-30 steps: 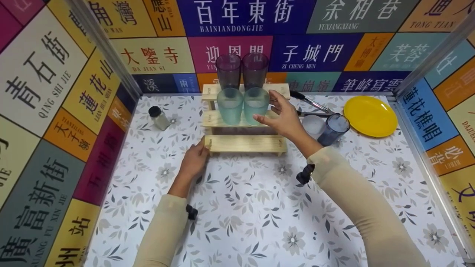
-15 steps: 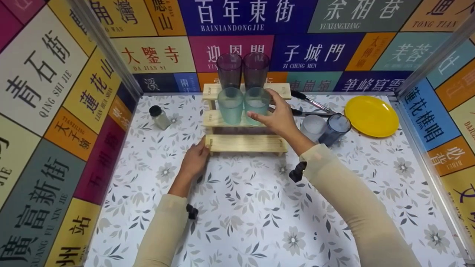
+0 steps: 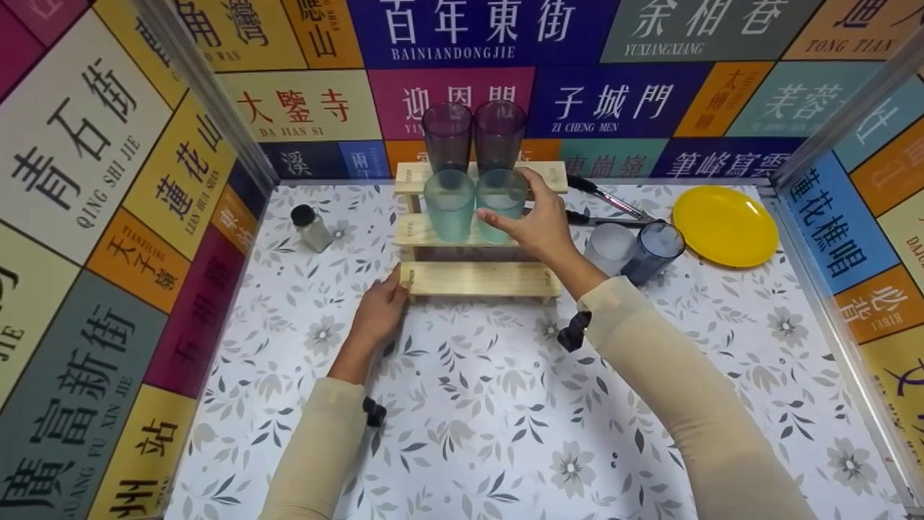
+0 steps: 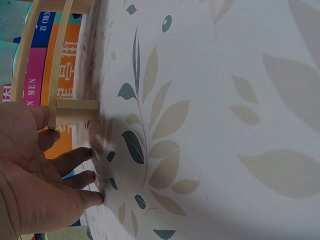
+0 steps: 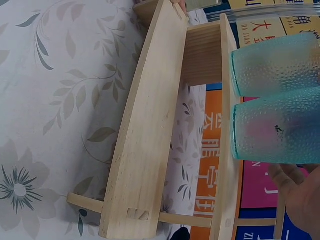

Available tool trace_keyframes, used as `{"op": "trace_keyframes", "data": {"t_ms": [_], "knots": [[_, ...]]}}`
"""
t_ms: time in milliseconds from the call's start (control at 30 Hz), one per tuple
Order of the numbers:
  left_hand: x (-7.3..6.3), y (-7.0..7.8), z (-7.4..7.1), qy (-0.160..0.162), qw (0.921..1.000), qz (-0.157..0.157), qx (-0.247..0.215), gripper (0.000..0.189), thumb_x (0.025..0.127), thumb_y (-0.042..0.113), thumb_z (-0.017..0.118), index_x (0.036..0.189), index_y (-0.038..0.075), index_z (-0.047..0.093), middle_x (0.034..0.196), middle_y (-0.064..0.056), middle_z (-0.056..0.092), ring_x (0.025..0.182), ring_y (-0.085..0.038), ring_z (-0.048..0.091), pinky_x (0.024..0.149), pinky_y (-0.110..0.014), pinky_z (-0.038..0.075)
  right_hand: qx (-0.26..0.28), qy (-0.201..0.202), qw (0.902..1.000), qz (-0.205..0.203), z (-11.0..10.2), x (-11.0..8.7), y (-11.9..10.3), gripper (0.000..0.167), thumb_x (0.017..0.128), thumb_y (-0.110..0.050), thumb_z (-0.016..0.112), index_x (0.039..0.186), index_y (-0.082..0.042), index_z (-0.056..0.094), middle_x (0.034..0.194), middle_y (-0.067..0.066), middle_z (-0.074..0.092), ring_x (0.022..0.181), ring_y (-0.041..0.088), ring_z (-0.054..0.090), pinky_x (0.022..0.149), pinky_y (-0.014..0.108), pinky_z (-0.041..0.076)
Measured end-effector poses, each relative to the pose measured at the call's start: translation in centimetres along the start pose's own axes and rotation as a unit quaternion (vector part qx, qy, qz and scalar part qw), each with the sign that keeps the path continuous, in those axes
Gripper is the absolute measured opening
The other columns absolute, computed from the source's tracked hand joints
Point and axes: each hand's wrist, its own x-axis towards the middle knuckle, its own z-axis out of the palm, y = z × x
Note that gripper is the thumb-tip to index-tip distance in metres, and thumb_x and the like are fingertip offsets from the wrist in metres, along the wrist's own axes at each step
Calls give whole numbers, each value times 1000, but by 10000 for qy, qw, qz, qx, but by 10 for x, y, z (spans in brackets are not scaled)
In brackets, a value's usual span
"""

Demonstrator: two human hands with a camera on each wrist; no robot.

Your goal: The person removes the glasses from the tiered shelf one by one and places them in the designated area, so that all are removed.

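A three-step wooden rack stands on the table. Two frosted green cups sit upright side by side on its middle step, the left cup and the right cup. Behind them, two purple cups stand on the top step. My left hand pinches the left end of the lowest board between thumb and index finger, its other fingers spread below. Around the right green cup curves my right hand, thumb in front and fingers at its right side. Part of those fingers is hidden behind the cup.
Right of the rack are a clear cup, a dark blue glass, black-handled tongs and a yellow plate. A small black-capped jar stands on the left. Printed walls enclose the back and sides.
My right hand has moved left and closed in around the right green cup. The left hand stays at the rack's end, and the cups keep their places.
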Motion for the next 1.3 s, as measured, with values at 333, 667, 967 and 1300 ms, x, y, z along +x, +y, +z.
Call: {"op": "trace_keyframes", "data": {"t_ms": [333,667,967,1300], "knots": [[1,-2,1,-35,9999,64,-90,64,118,55,41,174,23,39,170,-8,52,160,-50,42,135,-59,34,-19,88,9999,-119,1,-1,-2,104,84,-65,91,166,-18,50,167,9,56,152,32,55,123,56,49],[1,0,1,-52,9999,-19,-120,66,117,58,42,174,24,39,167,-15,55,161,-53,40,135,-63,33,30,269,9992,-285,2,-1,0,97,83,-60,94,161,-16,57,159,9,63,145,31,61,117,54,54],[0,-1,-1,8,9999,132,-87,69,116,61,40,173,21,40,166,-15,57,159,-52,43,135,-62,33,184,546,9966,-582,-2,-1,2,85,82,-56,97,151,-19,66,140,5,75,125,25,71,103,51,61],[-1,0,-1,84,9995,238,-213,67,117,56,46,172,18,42,164,-12,59,156,-44,51,137,-57,29,292,731,9941,-751,-18,-4,7,80,81,-51,99,150,-22,68,138,5,76,118,26,72,97,44,61]]}}
